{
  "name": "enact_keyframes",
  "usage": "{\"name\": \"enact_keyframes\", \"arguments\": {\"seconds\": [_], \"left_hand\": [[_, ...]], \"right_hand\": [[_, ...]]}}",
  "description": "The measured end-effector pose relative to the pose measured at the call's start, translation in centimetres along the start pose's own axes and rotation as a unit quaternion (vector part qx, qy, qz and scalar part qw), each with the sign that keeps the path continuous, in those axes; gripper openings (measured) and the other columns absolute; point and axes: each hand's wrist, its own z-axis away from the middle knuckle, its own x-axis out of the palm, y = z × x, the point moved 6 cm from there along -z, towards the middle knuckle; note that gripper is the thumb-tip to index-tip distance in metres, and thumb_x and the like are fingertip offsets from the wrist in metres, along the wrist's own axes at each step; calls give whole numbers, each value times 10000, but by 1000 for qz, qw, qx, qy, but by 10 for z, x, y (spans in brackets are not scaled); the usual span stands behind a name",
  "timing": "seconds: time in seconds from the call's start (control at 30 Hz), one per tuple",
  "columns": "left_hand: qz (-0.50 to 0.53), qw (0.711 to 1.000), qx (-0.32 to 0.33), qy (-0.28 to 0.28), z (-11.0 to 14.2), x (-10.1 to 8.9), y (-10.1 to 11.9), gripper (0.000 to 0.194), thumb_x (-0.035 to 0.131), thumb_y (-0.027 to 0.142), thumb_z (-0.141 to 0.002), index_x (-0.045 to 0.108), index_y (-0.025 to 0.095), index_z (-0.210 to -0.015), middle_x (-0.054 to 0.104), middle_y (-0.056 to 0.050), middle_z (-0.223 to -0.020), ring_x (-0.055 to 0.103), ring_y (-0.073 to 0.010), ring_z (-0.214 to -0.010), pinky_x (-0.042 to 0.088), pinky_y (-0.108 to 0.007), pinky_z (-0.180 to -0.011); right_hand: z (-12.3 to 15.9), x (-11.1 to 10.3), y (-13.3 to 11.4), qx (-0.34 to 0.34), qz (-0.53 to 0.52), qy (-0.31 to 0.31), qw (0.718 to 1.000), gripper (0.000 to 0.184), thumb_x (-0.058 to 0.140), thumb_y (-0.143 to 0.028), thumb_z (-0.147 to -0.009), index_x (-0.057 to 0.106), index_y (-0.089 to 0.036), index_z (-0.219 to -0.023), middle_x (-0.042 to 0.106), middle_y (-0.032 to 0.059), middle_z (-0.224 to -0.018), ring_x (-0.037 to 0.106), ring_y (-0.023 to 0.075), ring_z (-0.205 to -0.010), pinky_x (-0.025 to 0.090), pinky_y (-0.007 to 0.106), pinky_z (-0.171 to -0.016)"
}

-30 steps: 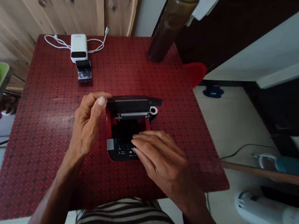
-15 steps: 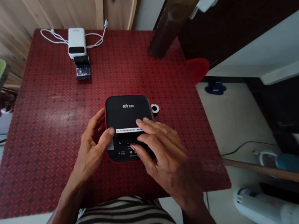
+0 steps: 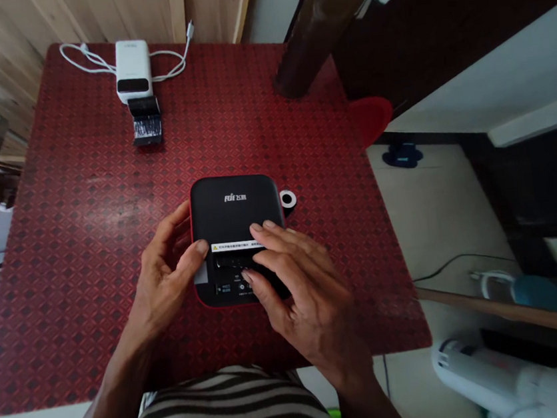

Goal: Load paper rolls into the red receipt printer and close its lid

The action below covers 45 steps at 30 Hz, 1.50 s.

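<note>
A black square device (image 3: 236, 217) with red edges and a white logo lies on the red patterned table (image 3: 89, 271). A white warning strip (image 3: 236, 246) crosses its face, above a dark recess and small printed marks. My left hand (image 3: 165, 275) is closed on the device's left edge, thumb on top and fingers along the side. My right hand (image 3: 301, 280) rests on the lower right part with its fingers apart. Its thumb and index fingertips are at the recess; the palm hides that corner. A white ring with a dark centre (image 3: 288, 199) sits just beyond the right edge.
A white box-shaped gadget (image 3: 132, 68) with a dark display and a white cable stands at the far left, a crumpled black-and-silver piece (image 3: 147, 126) before it. A tall brown bottle (image 3: 309, 38) stands at the far right. A red stool (image 3: 371, 120) is past the table edge.
The view has shifted slightly, so the far things sit a little higher in the picture. Both hands keep their places on the device.
</note>
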Motion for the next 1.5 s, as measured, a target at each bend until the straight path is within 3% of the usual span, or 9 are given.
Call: {"name": "enact_keyframes", "arguments": {"seconds": [0.13, 0.3, 0.43, 0.63, 0.87, 1.17, 1.37, 1.43, 1.5], "left_hand": [[-2, 1000, -30, -2, 10, -3, -5, 602, 834, 545, -1038, 711, 343, -1592, 732, -55, -1636, 718, -360, -1487, 593, -538, -1261], [-7, 999, -32, -11, 24, -9, -5, 613, 857, 505, -1020, 705, 409, -1606, 673, -9, -1704, 561, -366, -1652, 486, -553, -1369], [-5, 999, -42, -23, 24, -10, -5, 625, 863, 498, -1007, 707, 398, -1603, 677, -28, -1699, 620, -392, -1591, 485, -622, -1359], [-1, 999, -32, -44, 23, -13, -9, 617, 831, 474, -1030, 685, 449, -1629, 644, 8, -1732, 551, -406, -1645, 369, -668, -1426], [-7, 998, -28, -48, 22, -11, -7, 618, 821, 463, -1038, 676, 452, -1638, 640, 6, -1732, 580, -398, -1622, 476, -620, -1373], [-29, 999, -24, -19, 24, -5, 0, 588, 819, 464, -1045, 695, 394, -1615, 672, -21, -1699, 588, -371, -1620, 488, -564, -1366], [-19, 999, -23, -24, 23, -3, -4, 555, 781, 445, -1061, 685, 336, -1596, 707, -67, -1648, 670, -386, -1523, 608, -545, -1206], [-13, 999, -28, -31, 22, -3, -5, 584, 786, 448, -1051, 661, 343, -1612, 708, -69, -1645, 672, -381, -1515, 600, -542, -1206], [-1, 998, -40, -39, 22, -3, -5, 613, 785, 448, -1041, 640, 342, -1627, 706, -75, -1642, 671, -382, -1507, 587, -551, -1213]], "right_hand": [[12, -3, 1, 5, -23, 46, 999, 224, 712, -180, -1125, 700, -132, -1343, 853, 189, -1372, 776, 271, -1405, 617, 449, -1233], [36, -9, 14, 84, -37, 114, 989, 337, 734, -193, -1092, 692, -159, -1425, 823, 180, -1375, 788, 273, -1322, 685, 466, -1109], [44, -5, 22, 117, -47, 101, 987, 374, 707, -259, -1112, 670, -194, -1478, 809, 168, -1383, 797, 275, -1286, 713, 463, -1051], [39, -1, 20, 120, -49, 89, 988, 365, 611, -223, -1132, 633, -218, -1496, 792, 157, -1374, 794, 279, -1281, 719, 467, -1029], [38, 2, 25, 103, -54, 77, 990, 427, 578, -240, -1136, 579, -221, -1563, 798, 148, -1352, 802, 292, -1257, 716, 468, -1010], [39, 3, 26, 88, -40, 82, 992, 483, 582, -262, -1144, 562, -214, -1624, 797, 152, -1352, 804, 293, -1249, 715, 447, -1018], [40, 7, 29, 109, -39, 86, 990, 771, 580, -327, -1153, 263, -230, -1849, 772, 211, -1463, 824, 328, -1219, 747, 497, -933], [39, 5, 31, 116, -53, 83, 988, 767, 608, -320, -1145, 296, -217, -1838, 782, 208, -1437, 825, 325, -1217, 746, 498, -946], [35, 0, 31, 113, -52, 79, 989, 671, 650, -300, -1130, 447, -231, -1766, 787, 190, -1430, 820, 323, -1231, 739, 503, -973]]}}
